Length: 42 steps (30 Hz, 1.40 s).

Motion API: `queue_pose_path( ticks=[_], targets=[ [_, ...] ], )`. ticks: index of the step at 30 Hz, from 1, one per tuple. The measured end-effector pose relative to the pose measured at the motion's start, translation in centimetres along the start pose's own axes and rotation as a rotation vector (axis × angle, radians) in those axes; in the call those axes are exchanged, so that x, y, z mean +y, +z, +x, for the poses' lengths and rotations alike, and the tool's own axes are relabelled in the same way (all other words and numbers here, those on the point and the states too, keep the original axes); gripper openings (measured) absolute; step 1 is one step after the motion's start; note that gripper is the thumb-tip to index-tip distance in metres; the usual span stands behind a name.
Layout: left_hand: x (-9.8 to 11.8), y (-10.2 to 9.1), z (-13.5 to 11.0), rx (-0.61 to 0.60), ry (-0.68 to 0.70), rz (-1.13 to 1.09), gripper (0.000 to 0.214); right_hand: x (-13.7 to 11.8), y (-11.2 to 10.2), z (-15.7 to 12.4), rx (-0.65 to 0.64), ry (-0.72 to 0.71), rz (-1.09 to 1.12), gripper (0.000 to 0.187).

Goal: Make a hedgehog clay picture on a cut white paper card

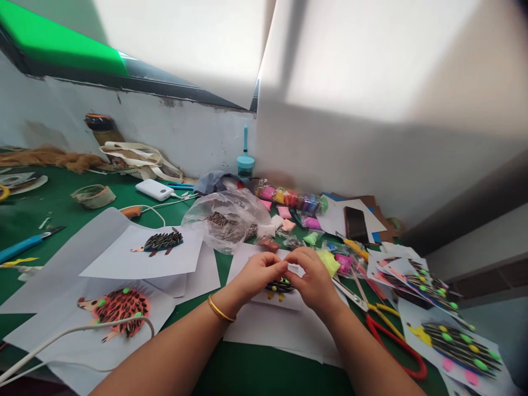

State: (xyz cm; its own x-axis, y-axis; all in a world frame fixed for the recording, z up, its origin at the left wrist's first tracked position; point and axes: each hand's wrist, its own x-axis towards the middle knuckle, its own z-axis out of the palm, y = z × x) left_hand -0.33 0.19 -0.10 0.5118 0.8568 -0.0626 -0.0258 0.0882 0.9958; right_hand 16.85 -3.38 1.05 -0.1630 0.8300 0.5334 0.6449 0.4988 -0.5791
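Observation:
My left hand (260,273), with a gold bangle (220,309) at the wrist, is closed in a pinch. Its fingertips meet those of my right hand (311,278), whose thumb and fingers are also drawn together. Whatever lies between them is too small or hidden to make out. Just below both hands is a seed hedgehog picture (280,287) on white paper, with black striped seeds, green dots and yellow feet; my fingers cover part of it. Loose packets of coloured clay, including a yellow-green one (329,262), lie beside my right hand.
Red-handled scissors (388,335) lie right of my right forearm. Finished hedgehog pictures (462,344) spread at the right, others (119,311) at the left. Behind stand a bag of seeds (225,220), a phone (356,224) and a blue cup (246,165). A white cable (78,330) crosses the left.

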Motion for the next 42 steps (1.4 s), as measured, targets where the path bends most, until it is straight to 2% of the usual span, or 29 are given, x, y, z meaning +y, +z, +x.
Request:
queue_pose_path(
  ticks=[3, 9, 13, 20, 23, 27, 32, 35, 38, 42],
  targets=[
    [-0.1, -0.1, 0.1, 0.046, -0.019, -0.033, 0.047, -0.1, 0.0, 0.0, -0.023, -0.030, -0.013, 0.016],
    [0.2, 0.1, 0.0, 0.059, 0.065, 0.029, 0.050, 0.1, 0.0, -0.2, 0.028, -0.046, -0.037, 0.013],
    [0.3, 0.2, 0.0, 0.092, 0.049, -0.006, 0.043, -0.1, 0.0, -0.1, 0.065, -0.037, -0.027, 0.013],
    [0.6, -0.1, 0.5, 0.284, 0.029, -0.150, 0.044, 0.6, -1.2, 0.2, 0.279, 0.163, 0.148, 0.015],
    [0.6, 0.0, 0.3, 0.271, 0.014, -0.140, 0.045, 0.7, -1.1, 0.0, 0.225, 0.125, 0.192, 0.019],
    [0.5, 0.5, 0.0, 0.178, 0.004, -0.104, 0.045, 0.3, -0.2, -0.2, 0.107, 0.049, 0.163, 0.021],
    [0.4, 0.6, -0.3, 0.051, -0.015, -0.150, 0.054, 0.3, 0.5, -0.2, 0.088, 0.059, 0.098, 0.017],
    [0.4, 0.4, -0.3, 0.008, 0.019, -0.093, 0.053, 0.4, 0.3, -0.1, 0.088, 0.069, 0.088, 0.013],
    [0.7, 0.4, -0.3, 0.039, 0.054, 0.001, 0.044, 0.5, 0.0, -0.1, 0.056, 0.060, 0.105, 0.019],
    [0.9, 0.4, -0.3, 0.105, 0.039, -0.079, 0.043, 0.5, 0.0, -0.2, -0.001, 0.031, 0.123, 0.027]
  ],
)
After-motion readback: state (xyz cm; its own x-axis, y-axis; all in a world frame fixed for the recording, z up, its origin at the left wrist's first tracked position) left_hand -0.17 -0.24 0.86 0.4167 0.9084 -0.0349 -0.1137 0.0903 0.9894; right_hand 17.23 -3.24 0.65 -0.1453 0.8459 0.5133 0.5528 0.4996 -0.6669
